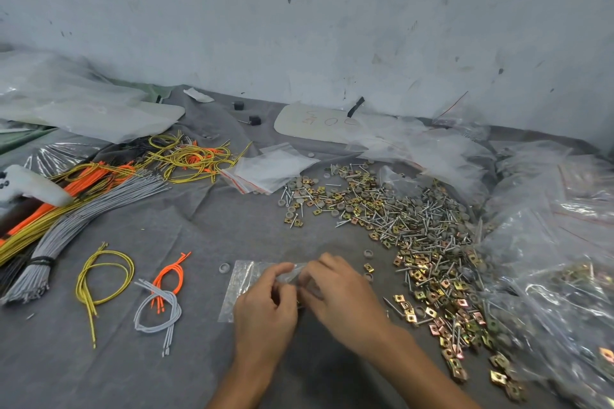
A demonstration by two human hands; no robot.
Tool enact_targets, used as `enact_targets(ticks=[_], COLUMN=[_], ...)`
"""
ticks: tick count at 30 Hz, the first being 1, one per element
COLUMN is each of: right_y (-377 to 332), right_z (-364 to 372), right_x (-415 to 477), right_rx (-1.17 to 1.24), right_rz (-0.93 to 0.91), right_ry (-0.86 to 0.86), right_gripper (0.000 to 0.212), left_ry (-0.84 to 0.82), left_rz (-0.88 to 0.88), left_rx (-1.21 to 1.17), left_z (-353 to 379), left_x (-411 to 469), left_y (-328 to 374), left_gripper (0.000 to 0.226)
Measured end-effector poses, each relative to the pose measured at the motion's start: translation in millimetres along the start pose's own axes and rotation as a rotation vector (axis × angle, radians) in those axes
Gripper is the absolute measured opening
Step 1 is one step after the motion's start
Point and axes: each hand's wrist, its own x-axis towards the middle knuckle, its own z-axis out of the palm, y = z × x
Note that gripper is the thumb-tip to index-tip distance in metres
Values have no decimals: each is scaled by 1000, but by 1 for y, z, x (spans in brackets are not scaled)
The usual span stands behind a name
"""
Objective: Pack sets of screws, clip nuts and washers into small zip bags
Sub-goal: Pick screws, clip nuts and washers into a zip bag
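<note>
A small packing workshop; loose hardware [415, 226] heaps at right, cable bundles [66, 209] at left. Scuffed wall [299, 10] behind.

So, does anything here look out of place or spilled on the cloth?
Nothing looks damaged. One grey washer lies alone left of the zip bag held by the left hand and right hand, apart from the loose pile of screws, nuts and washers on the right.
</note>
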Motion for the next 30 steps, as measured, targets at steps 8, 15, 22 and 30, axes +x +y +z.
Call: enact_targets(ticks=[8, 15, 22, 30], right_y=[5, 28, 85, 124], right_z=[0, -26, -40, -16], right_x=[2, 13, 102, 204], right_rx=[78, 203, 102, -102], right_rz=[-38, 26, 237, 314], right_ry=[-152, -57, 14, -83], right_gripper=[14, 16, 11, 20], left_ry=[-4, 24, 41, 38], left_rz=[-22, -24, -24, -13], left_rx=[10, 35, 17, 52], left_z=[-1, 4, 7, 7], left_x=[0, 4, 3, 4], left_y=[5, -1, -6, -2], left_gripper=[34, 39, 45, 52])
